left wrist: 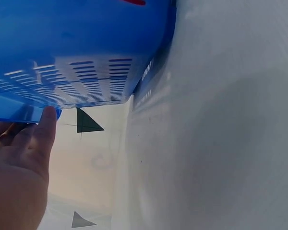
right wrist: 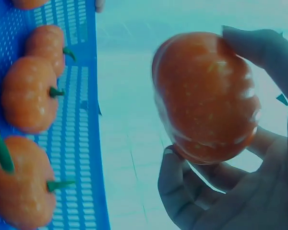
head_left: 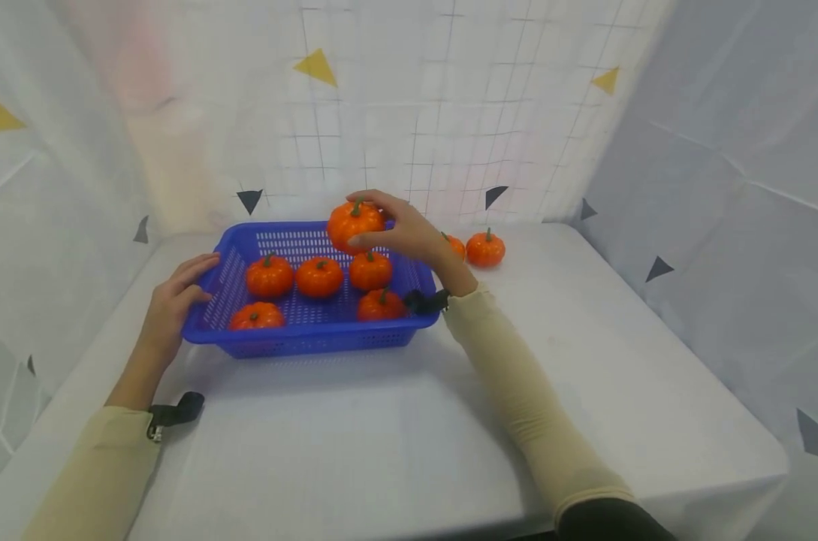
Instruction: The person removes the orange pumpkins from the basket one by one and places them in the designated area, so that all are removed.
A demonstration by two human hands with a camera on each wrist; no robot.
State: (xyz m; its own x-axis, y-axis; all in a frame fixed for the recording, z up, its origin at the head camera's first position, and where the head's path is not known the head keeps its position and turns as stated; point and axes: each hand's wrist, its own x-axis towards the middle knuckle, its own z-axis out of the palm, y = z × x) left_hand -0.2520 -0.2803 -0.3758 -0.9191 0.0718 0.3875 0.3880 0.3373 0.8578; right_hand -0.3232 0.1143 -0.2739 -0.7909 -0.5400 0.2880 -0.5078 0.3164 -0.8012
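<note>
My right hand [head_left: 410, 231] holds a small orange pumpkin [head_left: 351, 228] with a green stem above the back right part of a blue plastic basket [head_left: 321, 340]. In the right wrist view, thumb and fingers wrap this held pumpkin [right wrist: 206, 100] from both sides, apart from the basket. My left hand [head_left: 170, 304] grips the basket's left rim; the left wrist view has its fingers [left wrist: 44, 132] at the rim. Several more pumpkins sit inside, among them one at the left [head_left: 270, 277], one in the middle [head_left: 319, 279] and one under the held pumpkin [head_left: 371, 272].
Two pumpkins stand on the white table [head_left: 625, 361] right of the basket: one fully visible [head_left: 486, 249], the other [head_left: 456, 246] partly hidden by my right wrist. White sheeting with grid lines hangs behind the table and at both sides.
</note>
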